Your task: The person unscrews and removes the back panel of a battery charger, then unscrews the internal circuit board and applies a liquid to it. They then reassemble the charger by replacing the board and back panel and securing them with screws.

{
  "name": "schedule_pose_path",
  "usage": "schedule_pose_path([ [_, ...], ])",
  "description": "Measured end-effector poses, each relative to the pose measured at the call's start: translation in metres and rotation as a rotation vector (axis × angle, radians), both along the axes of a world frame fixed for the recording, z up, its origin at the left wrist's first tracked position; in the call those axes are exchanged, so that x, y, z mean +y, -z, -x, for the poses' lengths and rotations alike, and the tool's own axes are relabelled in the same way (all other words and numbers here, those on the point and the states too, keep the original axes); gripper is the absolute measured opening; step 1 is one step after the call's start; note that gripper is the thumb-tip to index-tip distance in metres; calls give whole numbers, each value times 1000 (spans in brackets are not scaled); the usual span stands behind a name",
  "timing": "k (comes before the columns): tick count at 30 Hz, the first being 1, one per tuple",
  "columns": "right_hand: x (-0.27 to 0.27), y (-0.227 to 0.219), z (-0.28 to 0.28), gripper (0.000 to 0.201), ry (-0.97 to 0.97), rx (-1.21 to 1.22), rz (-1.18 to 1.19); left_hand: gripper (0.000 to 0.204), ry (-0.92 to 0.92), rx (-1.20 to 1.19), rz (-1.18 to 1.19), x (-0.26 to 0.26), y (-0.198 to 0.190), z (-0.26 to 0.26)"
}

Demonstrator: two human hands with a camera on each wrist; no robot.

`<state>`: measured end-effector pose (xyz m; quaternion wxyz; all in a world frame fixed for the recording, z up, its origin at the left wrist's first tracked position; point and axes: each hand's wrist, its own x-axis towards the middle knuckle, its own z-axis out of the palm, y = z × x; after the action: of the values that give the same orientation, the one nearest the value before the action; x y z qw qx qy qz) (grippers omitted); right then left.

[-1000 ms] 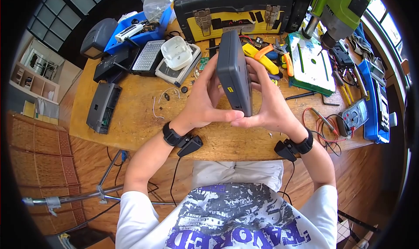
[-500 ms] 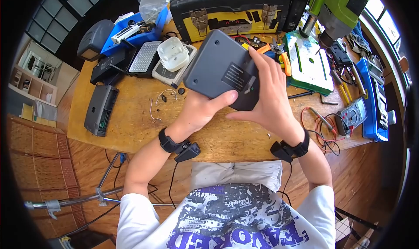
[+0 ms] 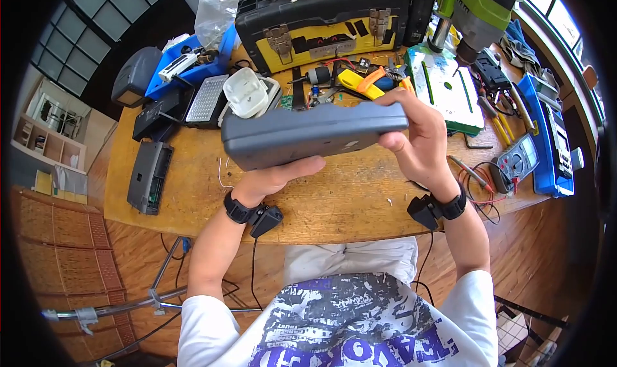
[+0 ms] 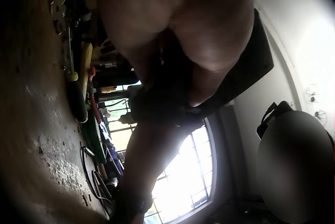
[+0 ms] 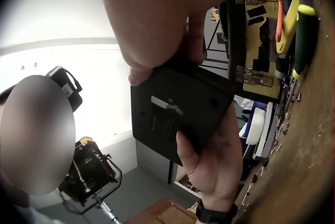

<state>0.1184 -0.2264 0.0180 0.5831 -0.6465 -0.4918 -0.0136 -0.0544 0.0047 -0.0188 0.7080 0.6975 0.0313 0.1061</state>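
Observation:
Both hands hold a dark grey plastic device case (image 3: 308,135) above the table, with one long side toward the head camera. My right hand (image 3: 421,139) grips its right end, thumb on the near side and fingers over the far edge. At the lower left, my left hand (image 3: 273,177) supports the case with its thumb laid along it; most of its fingers are hidden. In the right wrist view, the left thumb (image 5: 187,153) presses the flat face, which bears a printed label and a pale sticker (image 5: 166,103).
A similar grey casing (image 3: 150,177) lies at the table's left. Behind are a white plastic container (image 3: 246,92), a black-and-yellow toolbox (image 3: 328,42) and orange-handled pliers (image 3: 371,79). A green drill press (image 3: 479,20) and a multimeter (image 3: 516,158) with leads stand on the right.
The case has turned from standing on edge, through its labelled face showing, to lying lengthwise with a long side facing the head camera. My right hand has shifted to its right end.

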Motion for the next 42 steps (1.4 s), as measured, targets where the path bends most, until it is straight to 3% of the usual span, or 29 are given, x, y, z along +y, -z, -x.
schedule_pose_path([
  [5, 3, 1, -6, 51, -18, -249, -126, 58, 79, -92, -172, 0, -14, -16],
  [7, 2, -1, -5, 50, -23, -295, -145, 57, 165, -329, -287, -2, -19, -24],
  [11, -3, -4, -3, 51, -88, -346, -197, 58, 218, -249, -371, 0, -22, -17],
  [14, -1, -4, -2, 52, -76, -418, -247, 56, 292, -186, -226, 1, -12, -24],
  [17, -1, -3, -3, 57, -61, -553, -254, 56, 364, -282, -145, -6, -14, -31],
  [23, -10, -4, -4, 59, -103, -598, -195, 52, 375, -126, -388, -5, -26, -23],
  [26, -6, -7, -2, 59, -89, -525, -188, 53, 355, -107, -404, -4, -24, -22],
  [29, 5, -9, 1, 59, -105, -445, -279, 53, 281, -266, -320, -1, -12, -27],
  [32, 0, -2, -6, 59, -106, -503, -276, 62, 333, -420, -322, 0, -9, -33],
  [35, -5, 0, -11, 60, -41, -520, -269, 100, 166, -409, -138, 0, -8, -36],
  [36, -5, -1, -13, 60, 13, -528, -275, 100, 163, -414, -141, 3, -9, -34],
  [38, -5, -1, -15, 59, 23, -529, -281, 113, -101, -452, 1, 3, -15, -30],
  [40, -4, -3, -14, 57, 23, -581, -224, 110, -190, -514, -85, 6, -17, -29],
  [42, -2, -3, -10, 55, 5, -584, -198, 92, -99, -634, -94, 16, -15, -24],
])
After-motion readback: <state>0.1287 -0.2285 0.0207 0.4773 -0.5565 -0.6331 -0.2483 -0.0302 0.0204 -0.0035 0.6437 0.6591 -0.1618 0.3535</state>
